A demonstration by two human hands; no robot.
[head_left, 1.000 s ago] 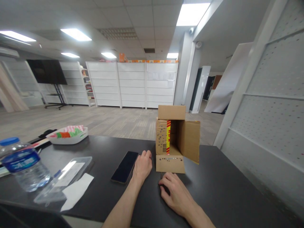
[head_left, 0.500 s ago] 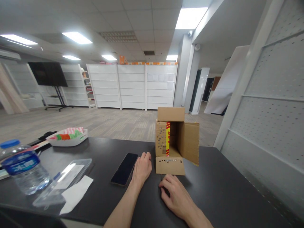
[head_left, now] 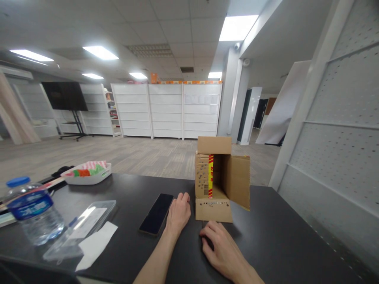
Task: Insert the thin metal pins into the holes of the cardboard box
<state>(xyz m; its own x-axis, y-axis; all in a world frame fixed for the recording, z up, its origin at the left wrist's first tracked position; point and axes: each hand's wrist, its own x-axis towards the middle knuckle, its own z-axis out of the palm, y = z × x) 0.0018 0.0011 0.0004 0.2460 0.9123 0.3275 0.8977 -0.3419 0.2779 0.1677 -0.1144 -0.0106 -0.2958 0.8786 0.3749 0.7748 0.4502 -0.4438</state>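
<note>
My left hand (head_left: 179,211) rests on the black table with its fingers curled in, just right of a dark smartphone (head_left: 156,213). Whatever its fingers enclose, if anything, is hidden. Lower and to the right, my right hand (head_left: 218,243) is bent, thumb and fingers drawn together. A thin dark piece pokes out by its fingertips, too small to name. Just beyond that hand stands a cardboard box (head_left: 202,177), its open side facing me. The flaps are folded out at top, right and bottom. Small shiny round bits dot its left and bottom flaps, and yellow-red tape runs down the left one.
At the left are a water bottle (head_left: 37,213) with a blue cap, a clear plastic case (head_left: 89,221) and a piece of white paper (head_left: 97,245). Behind them sits a white basket (head_left: 89,179) with colourful packets. A white perforated panel (head_left: 343,138) rises along the right.
The whole view has shifted slightly down and to the right. Both hands keep nearly the same pose, and the box and phone stay where they were on the table.
</note>
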